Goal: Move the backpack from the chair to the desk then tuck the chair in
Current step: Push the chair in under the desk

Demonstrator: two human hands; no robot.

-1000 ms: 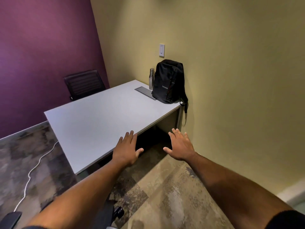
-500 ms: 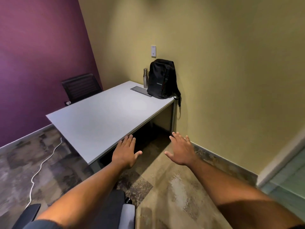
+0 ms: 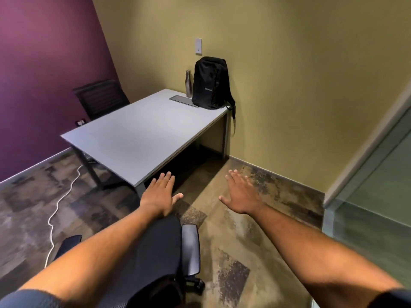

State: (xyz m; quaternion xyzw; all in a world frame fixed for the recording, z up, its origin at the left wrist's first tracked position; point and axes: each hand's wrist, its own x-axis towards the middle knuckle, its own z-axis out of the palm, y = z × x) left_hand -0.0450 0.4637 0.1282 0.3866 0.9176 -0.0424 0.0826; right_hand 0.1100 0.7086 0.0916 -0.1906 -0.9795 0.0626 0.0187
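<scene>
The black backpack [image 3: 210, 83] stands upright at the far right corner of the grey desk [image 3: 133, 138], leaning on the yellow wall, one strap hanging off the desk's edge. A black office chair [image 3: 160, 247] with grey armrests sits below me, pulled out from the desk, partly covered by my left forearm. My left hand [image 3: 159, 194] hovers open, palm down, over the chair's front edge just short of the desk. My right hand [image 3: 241, 194] is also open, fingers spread, above the carpet to the right of the chair. Neither hand holds anything.
A steel bottle [image 3: 188, 83] and a grey cable tray lid [image 3: 183, 100] sit beside the backpack. A second dark chair [image 3: 101, 97] stands behind the desk at the purple wall. A white cable [image 3: 60, 203] runs over the carpet at left. A glass partition [image 3: 378, 196] stands at right.
The view has backed away from the desk, so the office chair now shows below my arms. Both hands have drawn back from the desk edge and stay open.
</scene>
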